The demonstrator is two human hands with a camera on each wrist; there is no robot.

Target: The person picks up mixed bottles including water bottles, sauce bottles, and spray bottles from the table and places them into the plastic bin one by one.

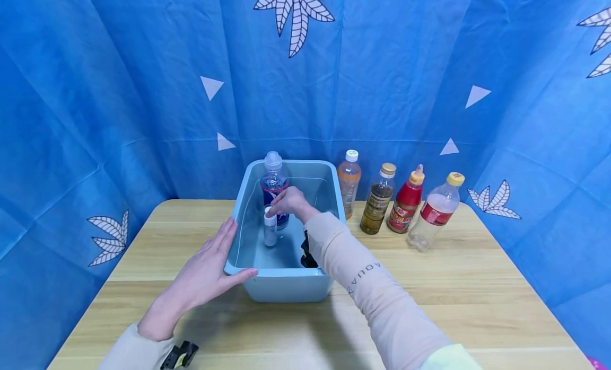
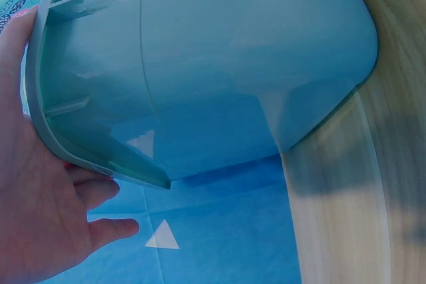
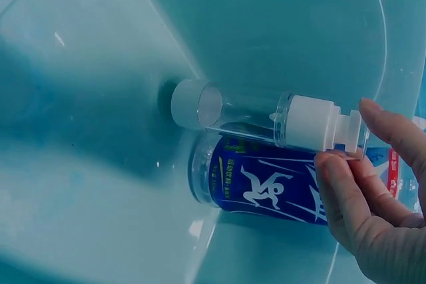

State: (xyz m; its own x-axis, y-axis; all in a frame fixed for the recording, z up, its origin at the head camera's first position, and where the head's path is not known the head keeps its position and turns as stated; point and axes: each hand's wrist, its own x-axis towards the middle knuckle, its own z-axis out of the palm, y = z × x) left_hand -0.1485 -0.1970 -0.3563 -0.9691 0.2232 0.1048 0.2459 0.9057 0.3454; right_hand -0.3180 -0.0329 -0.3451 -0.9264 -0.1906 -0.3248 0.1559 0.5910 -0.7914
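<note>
My right hand (image 1: 294, 203) reaches into a light-blue plastic tub (image 1: 286, 272) and pinches the top of a small clear pump bottle (image 3: 251, 115) between thumb and fingertips. That bottle has a white collar and a white base, and it stands upright by the tub's left wall. Right beside it is a dark-blue drink bottle (image 1: 275, 182) with a translucent cap and a white figure on its label. At the tub's front left corner, my left hand (image 1: 202, 272) rests on the rim, thumb along the front, fingers stretched along the left side.
Right of the tub several bottles stand in a row: an orange drink bottle (image 1: 349, 182), a dark-liquid bottle (image 1: 377, 203), a red sauce bottle (image 1: 406, 204) and a clear bottle with yellow cap (image 1: 435, 211). A blue curtain (image 1: 391, 68) hangs behind the wooden table (image 1: 477, 285).
</note>
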